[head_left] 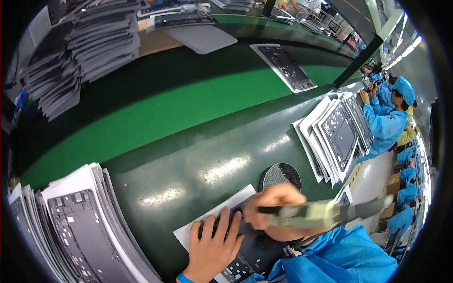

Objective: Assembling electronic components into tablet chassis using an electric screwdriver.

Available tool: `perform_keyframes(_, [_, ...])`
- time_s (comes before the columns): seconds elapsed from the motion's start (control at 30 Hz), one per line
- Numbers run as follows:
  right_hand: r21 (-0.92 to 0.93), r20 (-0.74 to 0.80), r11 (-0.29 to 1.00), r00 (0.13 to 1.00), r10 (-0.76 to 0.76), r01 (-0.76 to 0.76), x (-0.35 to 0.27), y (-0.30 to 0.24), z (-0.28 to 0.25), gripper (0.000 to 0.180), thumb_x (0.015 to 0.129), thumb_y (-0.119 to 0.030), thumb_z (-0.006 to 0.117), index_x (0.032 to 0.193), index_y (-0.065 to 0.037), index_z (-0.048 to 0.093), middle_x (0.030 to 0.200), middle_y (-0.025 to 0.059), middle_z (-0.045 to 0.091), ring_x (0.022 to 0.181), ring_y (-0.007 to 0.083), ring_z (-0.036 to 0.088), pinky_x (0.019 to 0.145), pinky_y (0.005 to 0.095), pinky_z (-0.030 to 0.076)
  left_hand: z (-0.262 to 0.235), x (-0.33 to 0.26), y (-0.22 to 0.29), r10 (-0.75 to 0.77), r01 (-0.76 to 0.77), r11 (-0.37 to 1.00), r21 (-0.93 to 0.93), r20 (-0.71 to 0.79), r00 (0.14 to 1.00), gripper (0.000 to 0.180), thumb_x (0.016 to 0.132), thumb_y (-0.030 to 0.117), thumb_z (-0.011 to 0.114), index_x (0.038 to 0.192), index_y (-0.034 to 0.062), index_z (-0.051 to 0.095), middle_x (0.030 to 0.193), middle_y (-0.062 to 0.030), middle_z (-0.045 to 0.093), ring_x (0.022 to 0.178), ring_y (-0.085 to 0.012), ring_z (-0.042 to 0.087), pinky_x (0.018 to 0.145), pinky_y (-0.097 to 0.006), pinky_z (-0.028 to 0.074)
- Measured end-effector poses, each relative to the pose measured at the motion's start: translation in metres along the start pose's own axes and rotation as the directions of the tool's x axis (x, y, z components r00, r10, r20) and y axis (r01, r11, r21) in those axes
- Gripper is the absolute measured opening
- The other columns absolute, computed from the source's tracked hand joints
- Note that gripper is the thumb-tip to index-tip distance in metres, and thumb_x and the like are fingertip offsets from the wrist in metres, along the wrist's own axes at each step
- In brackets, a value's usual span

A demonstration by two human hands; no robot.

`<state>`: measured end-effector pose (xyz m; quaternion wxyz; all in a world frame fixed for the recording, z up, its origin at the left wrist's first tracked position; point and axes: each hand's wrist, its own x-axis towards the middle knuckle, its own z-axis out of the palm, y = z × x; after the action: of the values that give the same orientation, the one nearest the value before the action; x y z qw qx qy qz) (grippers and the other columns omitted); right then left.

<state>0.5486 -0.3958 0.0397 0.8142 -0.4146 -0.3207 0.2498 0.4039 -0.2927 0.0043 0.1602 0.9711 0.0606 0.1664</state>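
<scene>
While your left hand [213, 247] lies flat, fingers spread, on the dark panel [250, 250] at six o'clock on the table [188, 155], keep it pinned; your right hand [276, 212], fingers pinching the power screwdriver [316, 213], should drive squarely, without slipping.

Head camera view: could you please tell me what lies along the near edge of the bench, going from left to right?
Stack of panels → left hand flat on the dark panel → right hand gripping a power screwdriver.
</scene>
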Motion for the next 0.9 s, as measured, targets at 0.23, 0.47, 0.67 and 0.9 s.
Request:
perform_keyframes(0.23, [-0.003, -0.089, 0.994, 0.99, 0.109, -0.11, -0.048, -0.079, -0.059, 0.124, 0.073, -0.101, 0.018, 0.11, 0.01, 0.06, 0.067, 0.0139, 0.062, 0.041, 0.0205, 0.053, 0.06, 0.0395, 0.053, -0.01, 0.0, 0.006, -0.037, 0.036, 0.999, 0.03, 0.023, 0.999, 0.052, 0.086, 0.04, 0.07, 0.13, 0.0138, 0.065, 0.137, -0.0048, 0.058, 0.103, -0.0276, 0.055, 0.092, -0.044, 0.043])
perform_keyframes(0.47, [-0.04, -0.258, 0.766, 0.747, 0.613, -0.642, -0.127, -0.107, -0.084, 0.131, 0.077, -0.097, 0.012, 0.124, 0.019, 0.05, 0.056, 0.01, 0.055, 0.043, 0.0156, 0.05, 0.099, 0.0395, 0.052, -0.062, -0.07, 0.046, -0.539, 0.459, 0.754, -0.47, -0.044, 0.841, 0.087, 0.077, 0.03, 0.081, 0.15, 0.0095, 0.039, 0.154, -0.015, 0.038, 0.136, -0.0341, 0.042, 0.107, -0.049, 0.038])
perform_keyframes(0.67, [0.035, -0.117, 0.731, 0.724, 0.68, -0.681, -0.126, -0.096, -0.074, 0.128, 0.079, -0.095, 0.011, 0.133, 0.016, 0.044, 0.054, 0.0058, 0.052, 0.047, 0.0152, 0.052, 0.115, 0.039, 0.038, -0.064, -0.129, 0.075, -0.478, 0.357, -0.618, -0.701, 0.695, 0.537, 0.077, 0.095, 0.01, 0.064, 0.158, 0.0022, 0.02, 0.156, -0.0193, 0.036, 0.14, -0.0299, 0.043, 0.11, -0.045, 0.042])
perform_keyframes(0.9, [0.071, -0.007, 0.775, 0.776, 0.63, -0.628, -0.131, -0.077, -0.082, 0.125, 0.079, -0.095, 0.006, 0.131, 0.011, 0.049, 0.054, 0.006, 0.052, 0.048, 0.0181, 0.054, 0.116, 0.0466, 0.035, -0.051, -0.104, 0.071, -0.695, 0.729, 0.147, -0.668, 0.455, 0.557, 0.042, 0.1, 0.02, 0.06, 0.134, -0.004, 0.055, 0.116, -0.0143, 0.069, 0.104, -0.0211, 0.064, 0.092, -0.035, 0.05])
